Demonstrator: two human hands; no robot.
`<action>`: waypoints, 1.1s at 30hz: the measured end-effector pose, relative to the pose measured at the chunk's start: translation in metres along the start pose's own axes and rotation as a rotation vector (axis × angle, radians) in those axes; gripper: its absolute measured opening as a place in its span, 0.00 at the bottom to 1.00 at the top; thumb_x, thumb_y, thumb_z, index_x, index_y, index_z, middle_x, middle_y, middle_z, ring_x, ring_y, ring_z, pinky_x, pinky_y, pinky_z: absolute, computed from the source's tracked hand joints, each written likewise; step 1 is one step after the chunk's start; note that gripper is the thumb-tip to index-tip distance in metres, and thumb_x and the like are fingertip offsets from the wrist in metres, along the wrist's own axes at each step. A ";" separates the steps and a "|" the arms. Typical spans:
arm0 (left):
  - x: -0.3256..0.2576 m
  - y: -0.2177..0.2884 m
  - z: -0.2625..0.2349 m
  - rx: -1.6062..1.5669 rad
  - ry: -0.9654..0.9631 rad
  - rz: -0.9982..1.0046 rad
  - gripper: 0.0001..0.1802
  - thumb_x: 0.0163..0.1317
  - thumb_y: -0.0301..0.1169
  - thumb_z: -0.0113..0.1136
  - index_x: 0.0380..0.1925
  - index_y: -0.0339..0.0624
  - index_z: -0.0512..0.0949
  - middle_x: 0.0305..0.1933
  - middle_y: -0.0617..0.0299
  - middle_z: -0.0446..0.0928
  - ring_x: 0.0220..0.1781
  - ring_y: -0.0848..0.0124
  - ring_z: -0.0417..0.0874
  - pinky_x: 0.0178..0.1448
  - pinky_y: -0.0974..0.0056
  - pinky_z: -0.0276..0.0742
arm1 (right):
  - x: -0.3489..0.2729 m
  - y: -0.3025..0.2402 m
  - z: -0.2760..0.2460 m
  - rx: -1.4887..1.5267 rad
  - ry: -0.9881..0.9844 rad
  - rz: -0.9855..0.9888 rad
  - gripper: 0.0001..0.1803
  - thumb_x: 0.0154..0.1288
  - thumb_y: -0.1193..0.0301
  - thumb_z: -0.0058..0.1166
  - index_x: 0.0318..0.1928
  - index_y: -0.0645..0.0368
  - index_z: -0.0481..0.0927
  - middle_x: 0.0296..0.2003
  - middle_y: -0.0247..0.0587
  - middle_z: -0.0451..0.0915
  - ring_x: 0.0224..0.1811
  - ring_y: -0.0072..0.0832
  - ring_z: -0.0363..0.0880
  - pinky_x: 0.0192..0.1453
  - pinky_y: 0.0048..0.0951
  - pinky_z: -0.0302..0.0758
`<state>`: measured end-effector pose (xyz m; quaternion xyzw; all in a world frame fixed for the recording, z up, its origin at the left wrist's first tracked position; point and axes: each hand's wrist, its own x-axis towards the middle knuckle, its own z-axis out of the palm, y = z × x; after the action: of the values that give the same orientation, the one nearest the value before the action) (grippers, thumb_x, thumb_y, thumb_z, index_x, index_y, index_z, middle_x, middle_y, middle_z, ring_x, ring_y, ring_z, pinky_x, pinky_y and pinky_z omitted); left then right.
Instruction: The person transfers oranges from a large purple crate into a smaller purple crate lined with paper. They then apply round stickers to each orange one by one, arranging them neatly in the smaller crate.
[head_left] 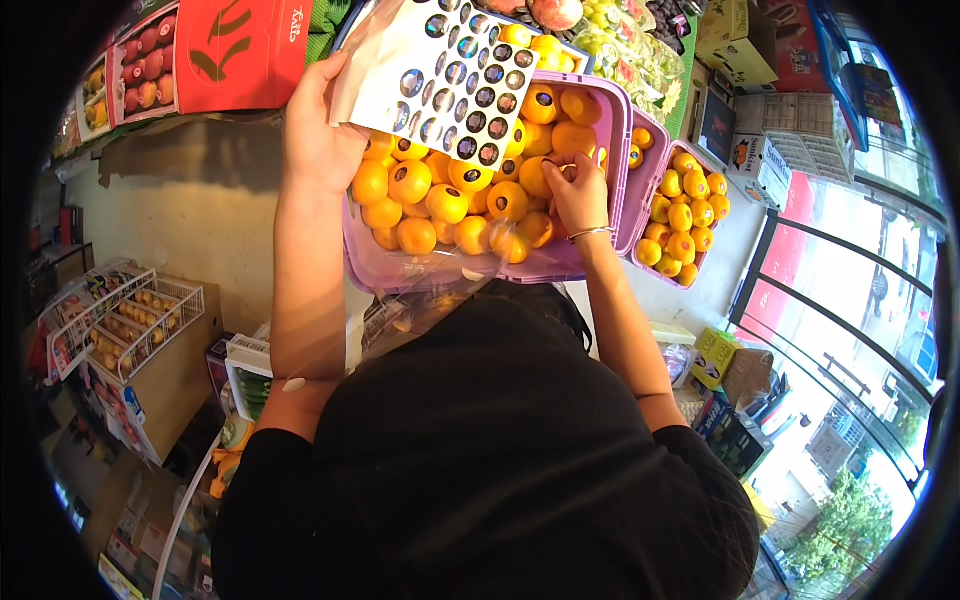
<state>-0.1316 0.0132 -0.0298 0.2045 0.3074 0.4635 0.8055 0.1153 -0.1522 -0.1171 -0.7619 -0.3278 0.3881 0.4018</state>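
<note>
Left hand (pixel 318 125) pinches sheet (pixel 385 62) over oranges (pixel 447 203), likely for short reach; right hand (pixel 582 196) sits curled among them, can't tell if its grip holds anything.

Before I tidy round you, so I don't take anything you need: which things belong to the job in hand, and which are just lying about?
In the job:
- sticker sheet, held in the left hand
- oranges, right hand among them
- purple tub, holding those oranges

Apparently just lying about:
- red box
- grapes
- white crate
</note>
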 end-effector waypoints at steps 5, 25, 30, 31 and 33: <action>-0.002 -0.002 0.005 0.029 -0.009 -0.009 0.19 0.69 0.35 0.45 0.53 0.33 0.74 0.52 0.56 0.80 0.55 0.67 0.80 0.61 0.61 0.72 | 0.003 0.005 0.000 -0.052 0.058 -0.117 0.09 0.65 0.73 0.57 0.39 0.65 0.72 0.13 0.33 0.71 0.09 0.19 0.65 0.12 0.24 0.59; -0.009 -0.002 0.022 0.120 0.046 -0.007 0.24 0.69 0.36 0.43 0.59 0.32 0.71 0.58 0.52 0.77 0.61 0.64 0.76 0.66 0.60 0.68 | 0.014 0.008 0.004 -0.408 0.116 -0.221 0.16 0.58 0.66 0.61 0.42 0.63 0.77 0.23 0.48 0.80 0.26 0.39 0.80 0.34 0.36 0.75; -0.010 -0.002 0.022 0.168 0.025 0.024 0.23 0.69 0.35 0.43 0.57 0.32 0.72 0.56 0.53 0.78 0.58 0.67 0.78 0.65 0.62 0.69 | 0.013 -0.003 0.006 -0.528 0.138 -0.190 0.14 0.59 0.68 0.57 0.43 0.62 0.76 0.31 0.52 0.82 0.35 0.50 0.81 0.41 0.42 0.77; -0.010 -0.001 0.020 0.153 -0.039 0.025 0.21 0.68 0.35 0.44 0.55 0.32 0.73 0.54 0.55 0.79 0.57 0.68 0.78 0.64 0.63 0.70 | 0.013 -0.002 0.007 -0.532 0.142 -0.197 0.14 0.59 0.68 0.56 0.44 0.62 0.76 0.32 0.54 0.82 0.37 0.51 0.82 0.43 0.43 0.77; -0.010 0.001 0.018 0.106 -0.159 -0.001 0.20 0.68 0.34 0.46 0.53 0.33 0.75 0.52 0.56 0.80 0.54 0.69 0.79 0.62 0.64 0.71 | 0.016 0.000 0.007 -0.478 0.144 -0.186 0.13 0.60 0.69 0.55 0.44 0.61 0.75 0.34 0.55 0.82 0.39 0.53 0.81 0.44 0.44 0.77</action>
<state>-0.1240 0.0046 -0.0133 0.2830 0.2666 0.4283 0.8157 0.1168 -0.1369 -0.1255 -0.8274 -0.4493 0.2061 0.2666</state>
